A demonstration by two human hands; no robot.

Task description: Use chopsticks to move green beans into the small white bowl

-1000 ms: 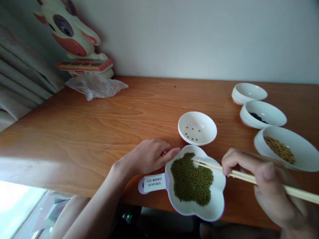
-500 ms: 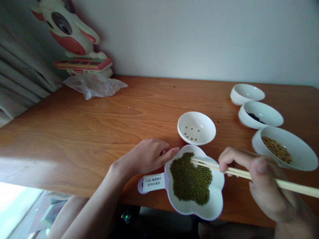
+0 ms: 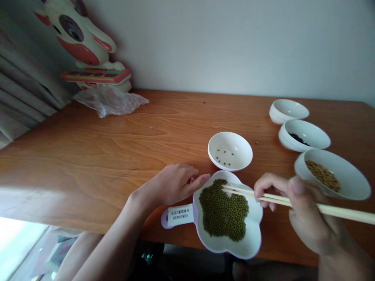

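My right hand [image 3: 309, 224] is closed round a pair of pale wooden chopsticks [image 3: 345, 213]. Their tips are among green mung beans [image 3: 224, 216] at the far side of a white, scalloped dish [image 3: 253, 238] with a purple rim and a labelled handle [image 3: 180, 215]. Beside the dish's left edge, my left hand [image 3: 175, 181] rests on the table, thumb stretched out to the rim and fingers partly bent, holding nothing. Just beyond the dish stands a white bowl [image 3: 243, 150] with several green beans scattered on its bottom. Whether the tips pinch a bean is too small to tell.
At right, three white bowls form a row: a far bowl [image 3: 288, 109] with nothing visible inside, a middle bowl [image 3: 318, 134] with dark beans, and a near bowl [image 3: 351, 175] with tan beans. A plastic bag [image 3: 111, 102] and cow-shaped toy keyboard [image 3: 96, 76] sit back left.
The chopstick tips have shifted slightly left within the dish, and my right hand has moved a little left with them. My left hand stays at the rim.
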